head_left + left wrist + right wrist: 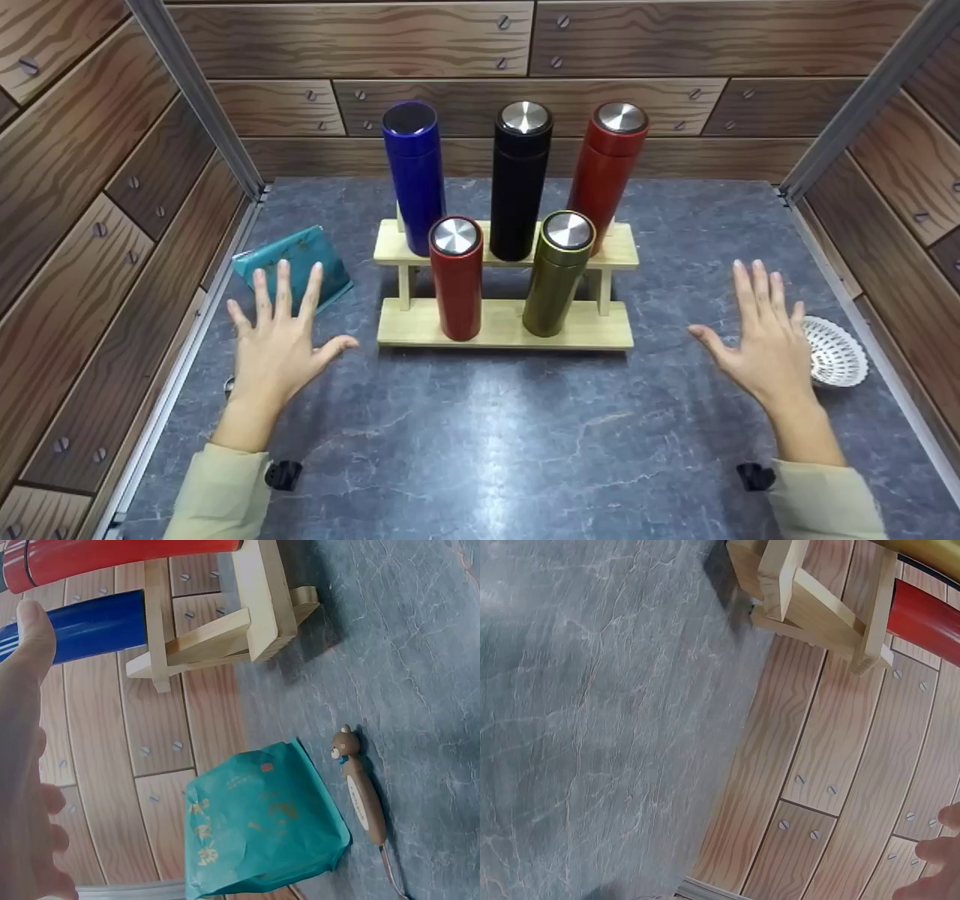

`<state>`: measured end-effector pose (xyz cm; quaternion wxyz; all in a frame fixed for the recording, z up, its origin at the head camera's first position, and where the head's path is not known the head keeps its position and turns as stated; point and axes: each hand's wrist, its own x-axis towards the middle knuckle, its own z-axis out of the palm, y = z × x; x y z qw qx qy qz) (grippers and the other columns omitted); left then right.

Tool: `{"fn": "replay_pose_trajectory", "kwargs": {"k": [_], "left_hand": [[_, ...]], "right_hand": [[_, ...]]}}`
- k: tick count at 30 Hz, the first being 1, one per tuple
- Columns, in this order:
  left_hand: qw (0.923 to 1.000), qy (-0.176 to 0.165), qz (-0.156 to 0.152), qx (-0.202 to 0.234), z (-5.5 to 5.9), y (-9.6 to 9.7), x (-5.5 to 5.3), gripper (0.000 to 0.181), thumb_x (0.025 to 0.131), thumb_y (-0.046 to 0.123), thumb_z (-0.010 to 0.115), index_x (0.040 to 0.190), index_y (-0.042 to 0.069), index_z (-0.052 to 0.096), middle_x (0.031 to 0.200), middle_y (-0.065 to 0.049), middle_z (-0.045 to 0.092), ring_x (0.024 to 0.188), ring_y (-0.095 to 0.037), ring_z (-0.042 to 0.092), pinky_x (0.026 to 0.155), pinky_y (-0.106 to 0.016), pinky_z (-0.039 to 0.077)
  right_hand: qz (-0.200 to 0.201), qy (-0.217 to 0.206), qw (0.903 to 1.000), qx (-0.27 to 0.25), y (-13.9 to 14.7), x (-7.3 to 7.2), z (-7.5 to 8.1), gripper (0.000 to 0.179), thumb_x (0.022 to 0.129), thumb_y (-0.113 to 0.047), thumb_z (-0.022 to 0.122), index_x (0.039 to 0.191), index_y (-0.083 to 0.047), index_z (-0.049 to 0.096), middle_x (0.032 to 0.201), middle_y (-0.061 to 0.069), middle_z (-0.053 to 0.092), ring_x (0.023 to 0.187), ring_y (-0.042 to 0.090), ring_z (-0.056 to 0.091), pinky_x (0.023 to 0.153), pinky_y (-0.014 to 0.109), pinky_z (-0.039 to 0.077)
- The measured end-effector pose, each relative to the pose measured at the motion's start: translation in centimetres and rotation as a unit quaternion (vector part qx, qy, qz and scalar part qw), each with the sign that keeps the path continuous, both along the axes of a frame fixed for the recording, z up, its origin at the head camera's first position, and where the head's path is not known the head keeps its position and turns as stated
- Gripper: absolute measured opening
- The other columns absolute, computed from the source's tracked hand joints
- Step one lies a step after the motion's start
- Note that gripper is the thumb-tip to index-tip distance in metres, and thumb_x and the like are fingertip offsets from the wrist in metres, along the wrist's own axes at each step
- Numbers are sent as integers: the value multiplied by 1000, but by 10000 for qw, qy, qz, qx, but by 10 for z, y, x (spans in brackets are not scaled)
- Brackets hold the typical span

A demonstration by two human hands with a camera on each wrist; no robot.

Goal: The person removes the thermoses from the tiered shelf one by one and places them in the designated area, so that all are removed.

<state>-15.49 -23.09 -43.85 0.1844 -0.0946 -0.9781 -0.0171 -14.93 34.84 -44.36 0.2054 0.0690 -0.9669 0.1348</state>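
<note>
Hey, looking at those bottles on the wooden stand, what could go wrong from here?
Reaching for the tall black cylindrical bottle might topple the red metallic bottle or olive-green metallic bottle in front on the pale wooden two-tier stand. The left hand might shift the flat-sided teal pouch; the right hand could bump the white openwork basket beside it.

No lettering can be made out for certain: the teal pouch bears gold characters and a small red mark, while the bear-headed stick's pale oval carries print too small to read.
</note>
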Motion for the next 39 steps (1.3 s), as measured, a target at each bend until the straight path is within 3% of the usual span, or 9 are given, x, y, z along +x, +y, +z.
{"fn": "replay_pose_trajectory", "kwargs": {"k": [4,10,16,19,25,29,32,36,39], "left_hand": [[9997,-109,23,202,-2,1,1,101,75,72,53,151,23,6,152,-20,5,136,-41,-3,94,-76,12],[9946,-425,-19,948,-2,6,-1,95,80,67,51,151,19,8,152,-21,9,136,-43,6,96,-73,18],[9779,-950,49,1864,-5,14,-5,89,84,64,49,151,20,10,152,-18,11,137,-39,11,99,-67,22],[9681,-1113,89,2245,-7,16,-6,88,83,65,48,151,22,11,152,-16,13,135,-40,17,91,-68,32],[9414,-754,-194,3281,-14,18,-9,79,85,49,61,147,13,28,145,-20,32,126,-40,37,96,-58,37],[9207,-759,-166,3825,-21,19,-12,72,83,41,67,140,7,39,138,-20,43,119,-39,46,96,-52,40],[9028,-920,-80,4200,-25,20,-14,68,83,37,69,137,5,43,134,-22,46,115,-39,50,94,-50,43],[8743,-1066,-101,4735,-31,21,-15,65,83,30,70,135,3,44,131,-25,47,115,-39,51,94,-48,44],[8528,-1162,-71,5092,-35,21,-16,62,83,25,71,135,3,45,129,-25,49,113,-37,52,93,-45,45]], "right_hand": [[109,116,9993,-326,-3,-1,1,89,84,-56,57,151,-18,11,154,8,10,138,36,10,105,64,5],[118,203,9953,-934,-7,-3,1,85,84,-51,60,150,-21,14,151,10,23,129,45,28,104,63,19],[119,452,9862,-1587,-13,-7,0,82,83,-39,66,149,-23,19,144,12,36,113,53,42,78,66,38],[296,507,9793,-1937,-16,-11,2,79,84,-32,67,149,-22,22,143,10,38,120,46,41,84,63,38],[624,739,9653,-2424,-24,-20,2,72,86,-23,67,146,-17,29,138,13,44,122,39,44,99,54,35],[856,932,9514,-2809,-31,-26,4,66,86,-14,66,144,-12,33,135,15,48,118,36,48,103,34,36],[930,936,9422,-3081,-36,-28,9,64,86,-8,65,142,-8,35,133,14,50,118,24,50,101,21,36],[974,807,9287,-3485,-48,-28,23,60,86,-3,63,139,-1,36,131,18,50,113,5,50,96,20,39],[1028,755,9180,-3756,-59,-26,37,56,87,-2,60,138,5,36,130,22,50,110,3,51,93,21,42]]}}
